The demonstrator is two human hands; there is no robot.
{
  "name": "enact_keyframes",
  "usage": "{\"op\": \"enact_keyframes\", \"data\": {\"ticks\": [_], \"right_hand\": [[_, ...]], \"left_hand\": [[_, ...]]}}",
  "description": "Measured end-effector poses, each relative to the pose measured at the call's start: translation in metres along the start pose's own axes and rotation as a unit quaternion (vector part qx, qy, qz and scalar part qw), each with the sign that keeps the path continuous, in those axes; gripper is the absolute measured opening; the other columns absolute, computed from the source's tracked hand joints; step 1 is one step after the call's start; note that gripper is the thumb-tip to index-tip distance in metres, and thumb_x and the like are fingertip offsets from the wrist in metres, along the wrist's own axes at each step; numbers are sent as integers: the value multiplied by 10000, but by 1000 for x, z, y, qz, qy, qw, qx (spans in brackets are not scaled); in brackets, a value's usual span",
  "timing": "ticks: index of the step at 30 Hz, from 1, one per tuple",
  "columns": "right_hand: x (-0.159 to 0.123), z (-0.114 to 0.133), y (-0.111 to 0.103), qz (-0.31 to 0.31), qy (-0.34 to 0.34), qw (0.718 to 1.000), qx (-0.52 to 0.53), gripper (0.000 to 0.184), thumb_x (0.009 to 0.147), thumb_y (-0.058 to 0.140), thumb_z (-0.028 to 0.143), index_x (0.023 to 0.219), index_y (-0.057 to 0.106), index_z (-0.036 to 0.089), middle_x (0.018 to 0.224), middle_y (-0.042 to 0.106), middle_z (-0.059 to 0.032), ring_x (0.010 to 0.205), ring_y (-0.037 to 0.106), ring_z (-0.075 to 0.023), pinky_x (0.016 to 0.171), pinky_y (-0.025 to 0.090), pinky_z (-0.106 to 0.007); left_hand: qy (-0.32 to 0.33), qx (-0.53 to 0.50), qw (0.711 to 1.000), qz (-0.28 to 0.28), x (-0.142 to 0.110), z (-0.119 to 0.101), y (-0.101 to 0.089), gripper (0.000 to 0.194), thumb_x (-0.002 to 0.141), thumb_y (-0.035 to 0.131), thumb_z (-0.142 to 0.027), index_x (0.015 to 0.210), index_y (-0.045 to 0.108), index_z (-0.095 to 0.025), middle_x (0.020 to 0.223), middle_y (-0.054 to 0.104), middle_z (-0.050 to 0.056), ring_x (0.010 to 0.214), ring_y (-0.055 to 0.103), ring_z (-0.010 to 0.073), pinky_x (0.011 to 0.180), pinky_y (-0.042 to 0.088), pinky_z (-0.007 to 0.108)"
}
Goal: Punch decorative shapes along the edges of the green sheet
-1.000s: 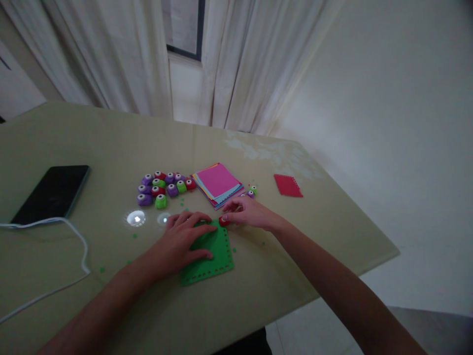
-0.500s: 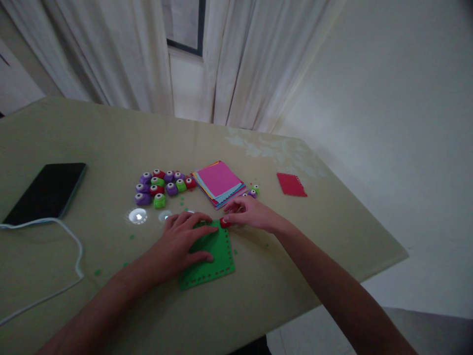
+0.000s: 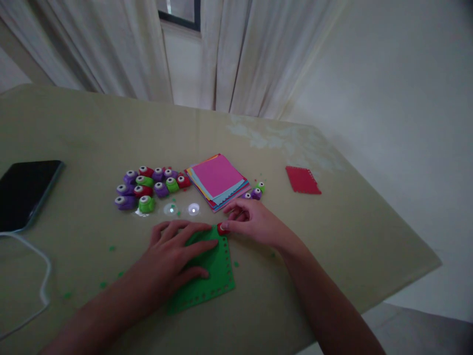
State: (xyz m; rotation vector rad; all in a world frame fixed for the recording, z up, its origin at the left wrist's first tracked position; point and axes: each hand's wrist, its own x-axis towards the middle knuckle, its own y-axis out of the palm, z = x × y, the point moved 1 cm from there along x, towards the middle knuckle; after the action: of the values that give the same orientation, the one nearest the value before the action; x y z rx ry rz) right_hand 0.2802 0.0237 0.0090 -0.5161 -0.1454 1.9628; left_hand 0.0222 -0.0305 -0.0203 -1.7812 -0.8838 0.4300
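Observation:
A square sheet of green paper (image 3: 218, 268) lies on the table, with rows of small punched holes along its right and bottom edges. Flat on its left part rests my left hand (image 3: 177, 256), fingers spread and pressing the sheet. At the far right corner, my right hand (image 3: 254, 222) is closed on a small red craft punch (image 3: 222, 229), thumb on its top. The punch sits over the paper's edge, and my fingers partly hide it. Just beyond the right hand are a few more punches, including a green one (image 3: 260, 186) and a purple one (image 3: 256, 194).
Several purple, red and green punches (image 3: 144, 191) stand grouped at the back left. Beside them lies a stack of coloured paper (image 3: 218, 176). A red punched sheet (image 3: 303, 180) is farther right. A black tablet (image 3: 27, 192) and white cable (image 3: 46, 281) lie left. Green paper bits (image 3: 103, 285) are scattered about.
The view has shifted and tilted down a little, so the table appears larger. Both hands keep nearly the same hold, the left on the sheet and the right on the red craft punch.

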Motion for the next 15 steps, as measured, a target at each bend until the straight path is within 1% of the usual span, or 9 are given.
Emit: {"op": "enact_keyframes", "data": {"ticks": [5,9,15], "right_hand": [[-4,2,2,-13,16,1000,12,340,790,895,318,1052,726,184,876,710,-36,812,671,-185,729,557,-305],[-4,2,3,-16,26,999,16,345,780,903,323,1048,728,196,876,713,-37,807,673,-190,724,557,-309],[-4,1,5,-18,35,999,14,356,776,904,328,1052,725,193,874,711,-35,794,673,-188,712,549,-309]], "left_hand": [[-1,31,1000,-7,-4,-3,4,434,975,681,-512,1405,618,-518,1502,614,-39,1283,514,321,1097,245,502],[3,35,999,-15,-5,-2,8,430,984,667,-505,1411,618,-517,1494,619,-21,1273,518,323,1101,254,503],[5,34,999,-14,-4,-1,9,438,985,661,-508,1419,608,-533,1499,607,-30,1277,518,317,1131,259,502]]}}
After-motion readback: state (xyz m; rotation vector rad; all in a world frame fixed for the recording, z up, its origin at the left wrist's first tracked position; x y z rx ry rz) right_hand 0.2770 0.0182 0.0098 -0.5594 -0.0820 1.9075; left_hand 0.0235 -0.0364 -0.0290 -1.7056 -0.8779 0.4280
